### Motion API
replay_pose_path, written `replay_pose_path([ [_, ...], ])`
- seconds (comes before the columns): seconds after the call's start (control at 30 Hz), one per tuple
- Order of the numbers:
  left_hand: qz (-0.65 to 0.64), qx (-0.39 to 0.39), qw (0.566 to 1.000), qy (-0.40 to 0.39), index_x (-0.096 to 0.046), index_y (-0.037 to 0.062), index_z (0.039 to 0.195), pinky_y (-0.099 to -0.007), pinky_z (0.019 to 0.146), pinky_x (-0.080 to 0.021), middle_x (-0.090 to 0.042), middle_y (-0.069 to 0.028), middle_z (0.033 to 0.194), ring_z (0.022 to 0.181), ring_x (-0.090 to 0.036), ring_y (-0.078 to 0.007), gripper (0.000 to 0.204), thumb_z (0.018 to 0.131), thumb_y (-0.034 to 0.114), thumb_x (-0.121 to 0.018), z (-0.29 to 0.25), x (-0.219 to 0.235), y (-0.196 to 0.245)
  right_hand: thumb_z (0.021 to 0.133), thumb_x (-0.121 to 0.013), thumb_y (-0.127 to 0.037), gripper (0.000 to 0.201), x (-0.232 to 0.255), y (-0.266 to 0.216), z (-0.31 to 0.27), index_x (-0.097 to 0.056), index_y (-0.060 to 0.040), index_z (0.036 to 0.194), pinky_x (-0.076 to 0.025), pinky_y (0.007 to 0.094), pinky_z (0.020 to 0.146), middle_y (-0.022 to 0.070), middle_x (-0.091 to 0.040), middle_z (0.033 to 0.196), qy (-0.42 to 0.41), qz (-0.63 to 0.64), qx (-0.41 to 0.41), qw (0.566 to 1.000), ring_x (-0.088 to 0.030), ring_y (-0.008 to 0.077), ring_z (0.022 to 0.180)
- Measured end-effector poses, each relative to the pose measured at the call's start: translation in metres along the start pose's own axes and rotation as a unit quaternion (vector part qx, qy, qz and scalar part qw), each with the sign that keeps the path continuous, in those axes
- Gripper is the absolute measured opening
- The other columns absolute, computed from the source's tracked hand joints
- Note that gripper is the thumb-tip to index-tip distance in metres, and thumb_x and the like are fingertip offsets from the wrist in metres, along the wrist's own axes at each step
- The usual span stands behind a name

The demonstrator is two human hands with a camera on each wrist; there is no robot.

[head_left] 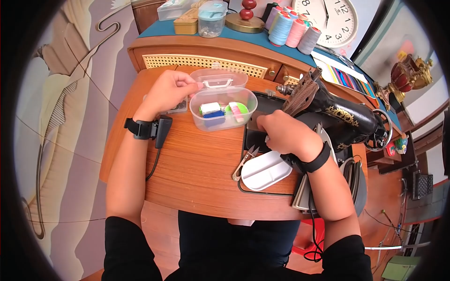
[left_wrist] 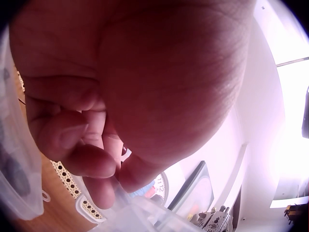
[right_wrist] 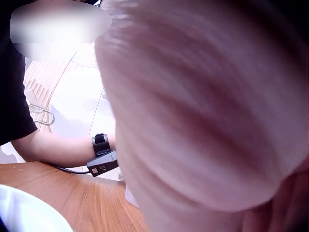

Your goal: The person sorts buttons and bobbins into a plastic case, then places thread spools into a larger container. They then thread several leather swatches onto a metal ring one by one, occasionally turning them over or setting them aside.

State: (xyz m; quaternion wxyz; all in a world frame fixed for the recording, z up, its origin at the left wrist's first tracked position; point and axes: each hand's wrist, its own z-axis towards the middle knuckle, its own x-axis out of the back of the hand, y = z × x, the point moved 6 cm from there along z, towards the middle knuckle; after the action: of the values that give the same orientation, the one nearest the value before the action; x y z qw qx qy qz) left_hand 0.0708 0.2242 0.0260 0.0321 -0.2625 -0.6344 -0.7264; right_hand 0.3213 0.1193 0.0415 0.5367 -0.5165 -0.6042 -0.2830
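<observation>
Near the back of the wooden table, my left hand (head_left: 169,92) pinches the edge of a clear plastic lid (head_left: 238,77) between thumb and fingertips. The lid stands raised behind its oval clear box (head_left: 198,118) and has a white handle (head_left: 217,83). Inside the box lie a white block (head_left: 209,107), a blue block (head_left: 213,118) and a green round piece with pink on it (head_left: 236,109). My right hand (head_left: 288,133), knuckles up, is over the sewing machine bed, beside a white divided tray (head_left: 267,171). Its fingertips are hidden, so I cannot tell what it holds.
A black sewing machine (head_left: 340,110) stands on the right. Thread snips (head_left: 244,164) lie left of the tray. Another small clear container (head_left: 179,107) is partly behind my left hand. Thread spools (head_left: 281,30) and a clock (head_left: 335,21) stand on the back shelf.
</observation>
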Motion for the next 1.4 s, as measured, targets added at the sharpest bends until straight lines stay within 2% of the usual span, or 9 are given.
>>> replay_pose_path([
  [0.23, -0.019, -0.01, 1.0, 0.004, -0.073, 0.0037, 0.086, -0.0194, 0.051, -0.035, -0.064, 0.0044, 0.068, 0.056, -0.048, -0.0009, 0.02, 0.093, 0.023, -0.076, 0.0, 0.001, 0.0, 0.068, -0.063, 0.01, 0.018, 0.0, -0.007, 0.009, -0.068, 0.0021, 0.083, -0.055, 0.0449, 0.07, 0.023, -0.068, 0.083, 0.003, -0.009, 0.091, 0.996, -0.069, 0.0399, 0.083],
  [0.3, -0.018, -0.013, 1.0, 0.006, -0.073, 0.0038, 0.086, -0.0196, 0.051, -0.035, -0.064, 0.0045, 0.068, 0.056, -0.048, -0.0008, 0.02, 0.092, 0.022, -0.076, 0.0, 0.001, 0.0, 0.067, -0.066, 0.006, 0.013, 0.021, -0.022, 0.001, -0.065, 0.0013, 0.079, -0.053, 0.0411, 0.066, 0.019, -0.064, 0.075, 0.045, 0.085, 0.212, 0.973, -0.066, 0.0371, 0.073],
  [0.47, -0.024, -0.013, 1.0, -0.008, -0.072, 0.0041, 0.085, -0.0199, 0.051, -0.035, -0.064, 0.0044, 0.067, 0.057, -0.049, -0.0008, 0.02, 0.092, 0.023, -0.076, 0.0, -0.001, -0.001, 0.08, -0.074, 0.0, 0.014, 0.061, -0.031, -0.015, -0.069, -0.0003, 0.092, -0.053, 0.0264, 0.057, 0.0064, -0.061, 0.075, 0.302, 0.251, 0.219, 0.893, -0.065, 0.0145, 0.068],
  [0.57, -0.014, -0.016, 1.0, -0.01, -0.072, 0.0045, 0.084, -0.0199, 0.05, -0.034, -0.064, 0.0045, 0.067, 0.056, -0.048, -0.0005, 0.021, 0.093, 0.024, -0.076, 0.001, -0.002, -0.001, 0.08, -0.074, 0.0, 0.014, 0.059, -0.027, -0.009, -0.068, 0.0004, 0.093, -0.054, 0.0275, 0.058, 0.0073, -0.064, 0.08, 0.398, 0.221, 0.216, 0.864, -0.066, 0.0168, 0.069],
  [0.73, -0.029, -0.014, 0.999, -0.017, -0.072, 0.0048, 0.084, -0.0196, 0.05, -0.033, -0.065, 0.0045, 0.067, 0.055, -0.047, 0.0, 0.023, 0.093, 0.025, -0.076, 0.002, -0.002, -0.004, 0.08, -0.076, -0.005, 0.02, 0.051, -0.034, 0.001, -0.068, 0.0009, 0.096, -0.056, 0.0371, 0.065, 0.0154, -0.066, 0.086, 0.362, 0.147, 0.218, 0.894, -0.068, 0.0293, 0.074],
  [0.9, -0.035, -0.012, 0.999, -0.019, -0.073, 0.0038, 0.085, -0.0189, 0.051, -0.035, -0.066, 0.0035, 0.068, 0.056, -0.049, -0.0002, 0.023, 0.093, 0.025, -0.076, 0.002, -0.002, -0.004, 0.08, -0.076, -0.003, 0.019, 0.072, -0.054, -0.018, -0.071, -0.0018, 0.098, -0.055, 0.0305, 0.063, 0.0111, -0.069, 0.088, 0.368, 0.173, 0.212, 0.889, -0.069, 0.0218, 0.076],
  [1.1, -0.06, -0.045, 0.997, -0.016, -0.073, 0.0013, 0.086, -0.0191, 0.055, -0.04, -0.067, 0.0019, 0.069, 0.06, -0.055, -0.0019, 0.021, 0.093, 0.021, -0.075, 0.006, -0.002, -0.011, 0.081, -0.069, -0.004, 0.013, 0.066, -0.055, -0.036, -0.07, 0.0001, 0.093, -0.056, 0.0449, 0.067, 0.0194, -0.068, 0.076, 0.23, 0.058, 0.176, 0.955, -0.07, 0.0352, 0.072],
  [1.27, -0.056, -0.066, 0.996, -0.022, -0.073, -0.0006, 0.085, -0.0223, 0.058, -0.046, -0.069, -0.0023, 0.07, 0.064, -0.061, -0.006, 0.026, 0.091, 0.025, -0.077, 0.01, -0.002, -0.015, 0.076, -0.065, 0.0, 0.015, 0.006, -0.005, -0.036, -0.073, 0.0002, 0.089, -0.058, 0.0458, 0.074, 0.0226, -0.069, 0.078, 0.094, -0.168, -0.012, 0.981, -0.07, 0.0414, 0.079],
  [1.4, -0.047, -0.072, 0.996, -0.019, -0.073, -0.0004, 0.085, -0.0225, 0.057, -0.046, -0.069, -0.0025, 0.07, 0.063, -0.061, -0.0062, 0.027, 0.091, 0.026, -0.077, 0.007, -0.001, -0.009, 0.076, -0.065, -0.001, 0.013, -0.006, 0.016, -0.033, -0.073, 0.0005, 0.087, -0.059, 0.0451, 0.077, 0.0237, -0.07, 0.08, 0.096, -0.132, -0.019, 0.986, -0.071, 0.0414, 0.084],
])
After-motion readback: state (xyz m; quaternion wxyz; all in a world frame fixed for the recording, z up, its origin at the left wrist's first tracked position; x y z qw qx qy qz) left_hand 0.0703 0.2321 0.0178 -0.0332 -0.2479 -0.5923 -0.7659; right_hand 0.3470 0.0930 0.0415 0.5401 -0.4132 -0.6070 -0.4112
